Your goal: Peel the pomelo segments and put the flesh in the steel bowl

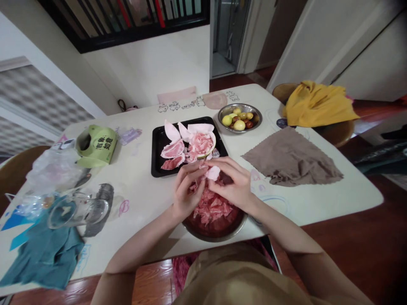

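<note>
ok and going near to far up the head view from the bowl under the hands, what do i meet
Large round metal bowl of red pulp, rectangular black tray with pink-white rind pieces, black outline drawings on the white tabletop, white wall.

Fruit [239, 125] in metal bowl [257, 117]; brown cloth [294, 156] near; yellow cloth [318, 106] on chair [342, 132].

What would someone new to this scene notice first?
Probably the heap of pinkish-red pulp in the metal bowl at the near table edge, where the left hand and right hand hold a pale pink piece above it. Next might be the black tray just beyond, with pink-white peels, and the bright yellow cloth draped over a chair at far right.
</note>
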Demonstrator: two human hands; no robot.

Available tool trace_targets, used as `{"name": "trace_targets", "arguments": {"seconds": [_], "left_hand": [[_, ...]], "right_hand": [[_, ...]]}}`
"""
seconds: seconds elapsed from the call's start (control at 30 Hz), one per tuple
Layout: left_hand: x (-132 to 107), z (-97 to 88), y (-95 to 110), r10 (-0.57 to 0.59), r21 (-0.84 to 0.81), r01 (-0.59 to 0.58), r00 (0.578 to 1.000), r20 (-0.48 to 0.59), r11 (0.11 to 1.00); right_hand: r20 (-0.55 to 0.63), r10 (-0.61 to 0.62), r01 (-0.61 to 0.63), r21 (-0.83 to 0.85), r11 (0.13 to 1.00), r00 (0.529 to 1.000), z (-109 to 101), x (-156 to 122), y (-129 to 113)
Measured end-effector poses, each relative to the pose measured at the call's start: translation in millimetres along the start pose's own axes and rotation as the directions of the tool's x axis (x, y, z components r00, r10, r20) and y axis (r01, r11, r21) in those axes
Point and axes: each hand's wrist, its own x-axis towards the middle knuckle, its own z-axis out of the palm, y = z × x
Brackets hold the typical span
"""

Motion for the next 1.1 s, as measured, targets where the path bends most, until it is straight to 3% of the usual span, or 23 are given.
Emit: {"name": "trace_targets", "arguments": {"seconds": [0.17, 0.37, 0.53, 0.7, 0.9, 1.1], "left_hand": [[-3, 2.4, 4, 0.083, -0.001, -0.083, 0.996, -0.029, 0.997], [-7, 4.0, 7, 0.058, -0.053, -0.058, 0.998, -0.016, 0.997], [-5, 3.5, 6, -0.126, -0.236, 0.131, 0.991, 0.037, 0.963], [3, 3.0, 1, -0.349, -0.443, 0.361, 0.93, 0.111, 0.821], [9, 0.6, -5, -0.415, -0.562, 0.439, 0.892, 0.179, 0.701], [9, -3.1, -12, -0.463, -0.536, 0.526, 0.847, 0.261, 0.66]], "right_hand": [[-0.052, -0.149, 0.135, -0.206, 0.969, 0.987, 6, -9, -8], [-0.088, -0.276, 0.237, -0.31, 0.921, 0.957, 6, -9, -6], [-0.049, -0.235, 0.217, -0.234, 0.948, 0.971, 1, -3, -4], [-0.021, -0.194, 0.187, -0.192, 0.963, 0.981, 4, -5, 4], [0.008, -0.265, 0.259, -0.233, 0.937, 0.964, 1, -14, 15], [-0.008, -0.266, 0.26, -0.189, 0.947, 0.964, -2, -14, 18]]}}
